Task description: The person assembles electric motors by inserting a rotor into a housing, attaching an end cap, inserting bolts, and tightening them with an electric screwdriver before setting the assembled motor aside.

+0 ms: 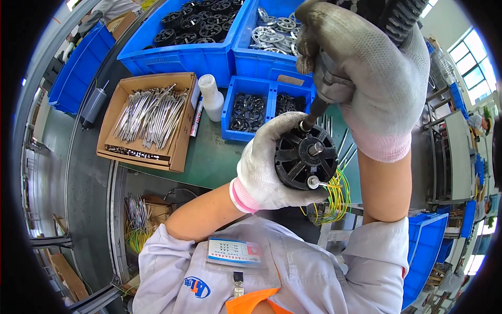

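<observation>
Gripping a black finned motor body [306,157] above the green surface [209,157], the gloved left hand [266,165] has its grip wrapped tight around the side. The right hand [366,68] is clenched on a powered screwdriver [334,78] whose bit meets a screw near the rim. If the bit tilts, it may well skid off and nick the yellow-green wires [334,199] beneath. Blue bins [180,57] behind hold black wheels and silvery discs; a cardboard box [178,152] holds metal rods.
</observation>
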Demonstrator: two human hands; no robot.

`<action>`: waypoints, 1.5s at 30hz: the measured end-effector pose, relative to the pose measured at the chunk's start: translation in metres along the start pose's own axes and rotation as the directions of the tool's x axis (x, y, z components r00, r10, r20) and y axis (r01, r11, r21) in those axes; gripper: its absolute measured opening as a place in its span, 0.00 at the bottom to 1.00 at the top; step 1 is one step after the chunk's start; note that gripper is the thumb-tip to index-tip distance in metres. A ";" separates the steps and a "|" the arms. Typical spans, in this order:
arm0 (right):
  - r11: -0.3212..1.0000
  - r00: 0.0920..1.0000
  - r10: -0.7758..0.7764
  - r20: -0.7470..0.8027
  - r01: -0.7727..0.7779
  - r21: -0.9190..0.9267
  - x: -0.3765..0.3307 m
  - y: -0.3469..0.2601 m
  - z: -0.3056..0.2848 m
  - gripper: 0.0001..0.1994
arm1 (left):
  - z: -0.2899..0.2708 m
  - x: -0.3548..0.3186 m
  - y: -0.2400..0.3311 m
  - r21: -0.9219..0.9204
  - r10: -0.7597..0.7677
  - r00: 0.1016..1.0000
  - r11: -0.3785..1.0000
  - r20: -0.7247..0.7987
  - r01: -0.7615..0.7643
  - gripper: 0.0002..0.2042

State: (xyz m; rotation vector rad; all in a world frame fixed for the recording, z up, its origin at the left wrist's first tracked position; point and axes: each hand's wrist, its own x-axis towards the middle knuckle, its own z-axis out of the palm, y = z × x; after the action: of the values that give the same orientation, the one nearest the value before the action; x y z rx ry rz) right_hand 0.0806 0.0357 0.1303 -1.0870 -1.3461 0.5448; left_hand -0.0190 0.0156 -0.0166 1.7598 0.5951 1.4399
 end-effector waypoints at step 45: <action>0.984 0.970 -0.138 0.199 0.111 0.141 -0.043 -0.010 -0.021 0.27 | 0.001 -0.001 0.017 0.288 0.033 0.999 0.957 -0.025 -0.024 0.52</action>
State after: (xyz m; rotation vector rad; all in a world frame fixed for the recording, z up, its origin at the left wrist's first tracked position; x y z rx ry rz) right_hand 0.0888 -0.0108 0.1199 -0.8512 -1.5282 0.6566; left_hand -0.0207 0.0039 -0.0036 1.9803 0.8334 1.4589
